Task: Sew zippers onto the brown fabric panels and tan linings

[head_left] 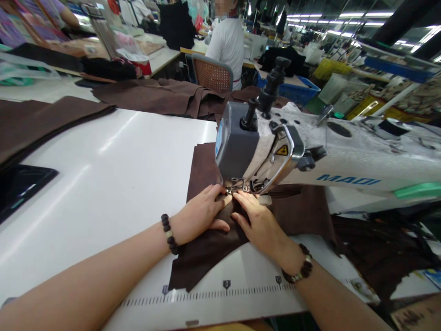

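While the white tabletop (113, 174) takes most of the view, a sewing machine (310, 156) stands on its right part, and its grey head hangs over a brown cloth (206, 248). This cloth lies flat on the tabletop, directly under the machine head, and its near edge reaches almost to the ruler strip (220, 290) printed along the front of the tabletop. More brown cloth pieces (165, 94) lie at the far side and at the left edge of the tabletop.

Both hands rest on the cloth, close together, just in front of the presser foot (237, 186). The left hand (203, 214) lies palm down with fingers stretched and only a little spread; it presses the cloth flat and grasps nothing. The right hand (257, 220) also lies flat on the cloth, fingers pointing to the foot, and its fingertips nearly touch those of the left hand. It is not closed around anything.

Each wrist wears a dark bead bracelet (169, 233).

Farther back, a person in a white shirt (227, 43) sits on a chair (211, 72) at another table, facing away.
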`<state>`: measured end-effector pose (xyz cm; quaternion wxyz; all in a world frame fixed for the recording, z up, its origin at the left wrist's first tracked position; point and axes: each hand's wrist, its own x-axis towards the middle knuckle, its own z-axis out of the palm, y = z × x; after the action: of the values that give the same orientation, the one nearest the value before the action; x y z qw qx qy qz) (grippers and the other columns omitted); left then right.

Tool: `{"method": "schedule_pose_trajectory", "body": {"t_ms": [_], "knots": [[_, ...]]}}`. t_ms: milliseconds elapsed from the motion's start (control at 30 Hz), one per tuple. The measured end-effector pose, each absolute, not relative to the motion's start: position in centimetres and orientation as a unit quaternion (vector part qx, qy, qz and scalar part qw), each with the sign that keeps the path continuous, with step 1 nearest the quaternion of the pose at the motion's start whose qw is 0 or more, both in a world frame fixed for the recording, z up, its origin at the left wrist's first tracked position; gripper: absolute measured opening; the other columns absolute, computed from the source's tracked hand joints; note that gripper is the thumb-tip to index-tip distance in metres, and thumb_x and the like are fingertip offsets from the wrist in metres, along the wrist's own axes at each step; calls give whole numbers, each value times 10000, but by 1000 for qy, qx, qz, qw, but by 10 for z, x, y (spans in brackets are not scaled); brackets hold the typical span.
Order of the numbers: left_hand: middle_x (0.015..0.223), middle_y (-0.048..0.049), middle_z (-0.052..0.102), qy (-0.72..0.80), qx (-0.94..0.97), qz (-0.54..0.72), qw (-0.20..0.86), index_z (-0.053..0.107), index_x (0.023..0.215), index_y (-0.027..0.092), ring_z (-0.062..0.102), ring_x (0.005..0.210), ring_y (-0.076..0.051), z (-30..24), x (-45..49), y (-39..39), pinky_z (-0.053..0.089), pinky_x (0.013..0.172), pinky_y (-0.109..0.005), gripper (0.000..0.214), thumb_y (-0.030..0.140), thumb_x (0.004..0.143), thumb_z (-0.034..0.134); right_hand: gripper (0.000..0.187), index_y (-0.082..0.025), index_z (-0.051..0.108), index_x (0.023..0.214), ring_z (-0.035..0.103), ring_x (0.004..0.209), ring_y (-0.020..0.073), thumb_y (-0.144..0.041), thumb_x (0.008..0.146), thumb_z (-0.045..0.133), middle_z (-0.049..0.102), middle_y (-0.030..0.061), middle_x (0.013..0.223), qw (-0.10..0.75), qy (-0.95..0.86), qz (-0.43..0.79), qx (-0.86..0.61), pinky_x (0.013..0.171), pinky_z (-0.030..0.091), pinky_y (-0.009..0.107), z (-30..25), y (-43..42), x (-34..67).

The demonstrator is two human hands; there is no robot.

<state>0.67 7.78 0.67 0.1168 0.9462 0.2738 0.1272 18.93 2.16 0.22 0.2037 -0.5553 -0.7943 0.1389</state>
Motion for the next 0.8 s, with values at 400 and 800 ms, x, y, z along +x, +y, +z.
{"method": "schedule_pose_trajectory", "body": {"t_ms": [400, 800], "knots": [[1056, -157, 510, 270, 948, 141, 93, 523, 1063, 19, 486, 1025, -281, 4, 5, 73, 420, 949, -408, 662, 581, 716, 566, 394, -112, 479, 1200, 452, 1152, 235, -162, 813, 527, 511, 112, 1231, 192, -784, 116, -579, 1019, 348, 419, 9, 22, 182], [1147, -153, 465, 283, 939, 143, 131, 520, 1120, 49, 461, 1077, -273, 5, 4, 75, 417, 968, -379, 656, 556, 714, 608, 395, -127, 474, 1205, 436, 1175, 227, -204, 822, 525, 504, 113, 1241, 211, -783, 125, -572, 1021, 344, 420, 4, 21, 185]]}}
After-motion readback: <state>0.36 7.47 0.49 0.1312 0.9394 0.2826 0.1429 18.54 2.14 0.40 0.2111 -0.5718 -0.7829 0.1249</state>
